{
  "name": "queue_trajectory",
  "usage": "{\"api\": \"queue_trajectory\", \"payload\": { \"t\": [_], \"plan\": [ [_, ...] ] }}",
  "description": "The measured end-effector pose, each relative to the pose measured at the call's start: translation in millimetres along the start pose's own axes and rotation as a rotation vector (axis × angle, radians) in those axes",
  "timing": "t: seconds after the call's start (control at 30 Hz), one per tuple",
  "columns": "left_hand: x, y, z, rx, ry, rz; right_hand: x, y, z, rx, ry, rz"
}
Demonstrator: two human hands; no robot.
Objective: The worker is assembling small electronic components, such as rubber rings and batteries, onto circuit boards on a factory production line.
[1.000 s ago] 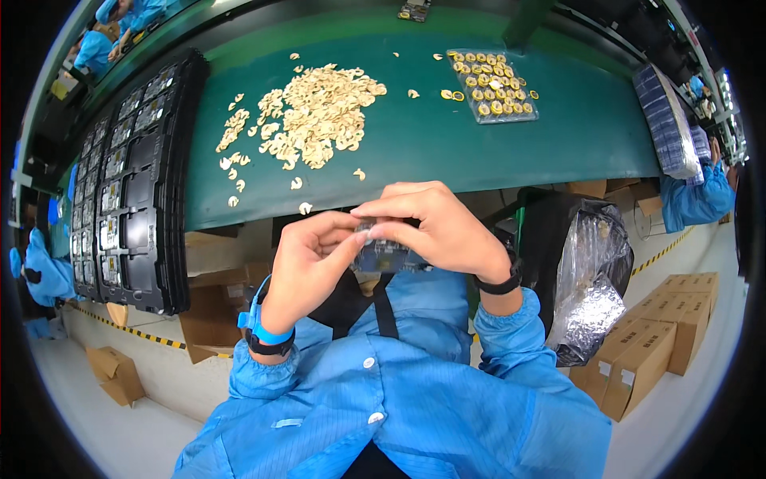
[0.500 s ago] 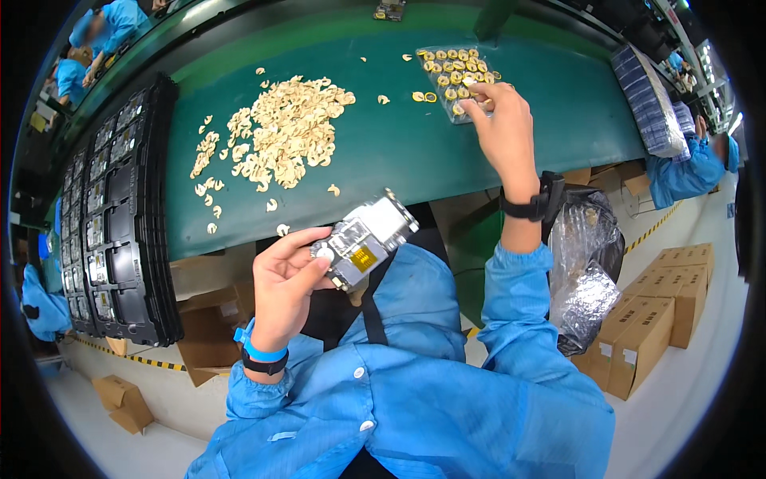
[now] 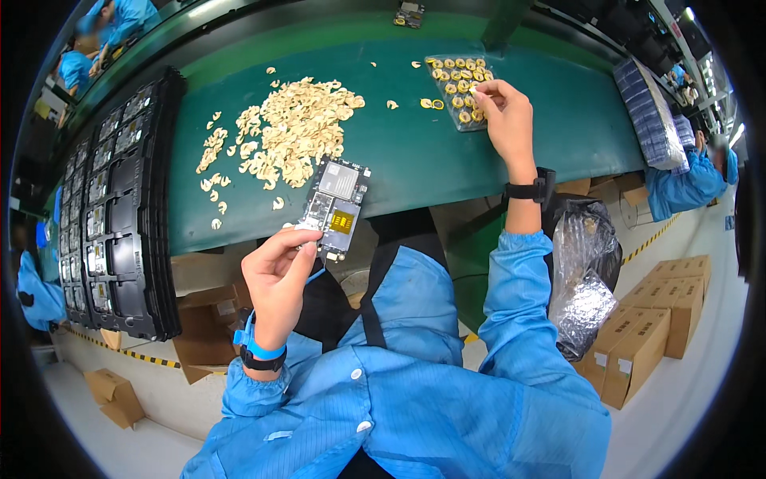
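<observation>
My left hand [image 3: 279,275] pinches a green-black circuit board [image 3: 325,206] by its lower end, thumb against fingers. The board has silver metal shields and a yellow patch, and is held up at the table's front edge, below a pile of small cream curved pieces [image 3: 299,132]. Over the right edge of a clear flat tray [image 3: 460,128] is my right hand [image 3: 509,124], its thumb and forefinger closed together. A tiny pale bit shows at the fingertips, too small to name. Rows of round yellow-rimmed parts [image 3: 451,89] fill the tray.
Stacked black trays [image 3: 155,239] with circuit boards stand at the left. Loose yellow rings [image 3: 437,104] lie beside the clear tray. Plastic-wrapped stacks [image 3: 650,116] sit at the table's right end. A black bag [image 3: 586,255] and cardboard boxes [image 3: 638,343] are below; other people work nearby.
The circuit board has swung more upright, moving left and away from me, and its face shows more squarely. My right hand stays by the tray, its fingertips now at the right edge.
</observation>
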State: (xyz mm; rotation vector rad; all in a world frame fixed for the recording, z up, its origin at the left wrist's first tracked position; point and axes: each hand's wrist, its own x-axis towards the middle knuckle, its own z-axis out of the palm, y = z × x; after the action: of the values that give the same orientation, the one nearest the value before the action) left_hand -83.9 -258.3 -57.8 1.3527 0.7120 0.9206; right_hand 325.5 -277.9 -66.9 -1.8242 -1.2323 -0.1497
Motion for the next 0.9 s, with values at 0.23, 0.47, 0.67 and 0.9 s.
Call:
{"api": "queue_trajectory", "payload": {
  "t": [0.23, 0.47, 0.67, 0.9],
  "plan": [
    [-4.0, 6.4, 5.8, -0.001, 0.054, -0.042, -35.5, -109.3, 8.9, 0.581, -0.112, -0.104],
    [-2.5, 24.2, 22.4, -0.131, -0.028, 0.033, -102.2, -178.1, 21.7, 0.465, -0.081, -0.688],
    [-14.3, 17.5, 18.1, -0.195, 0.019, 0.033, -112.9, -185.2, 18.5, 0.486, -0.167, -0.659],
    [-16.0, 23.1, 19.3, -0.098, 0.004, 0.102, -116.1, -189.4, 8.4, 0.554, -0.329, -0.319]
  ]
}}
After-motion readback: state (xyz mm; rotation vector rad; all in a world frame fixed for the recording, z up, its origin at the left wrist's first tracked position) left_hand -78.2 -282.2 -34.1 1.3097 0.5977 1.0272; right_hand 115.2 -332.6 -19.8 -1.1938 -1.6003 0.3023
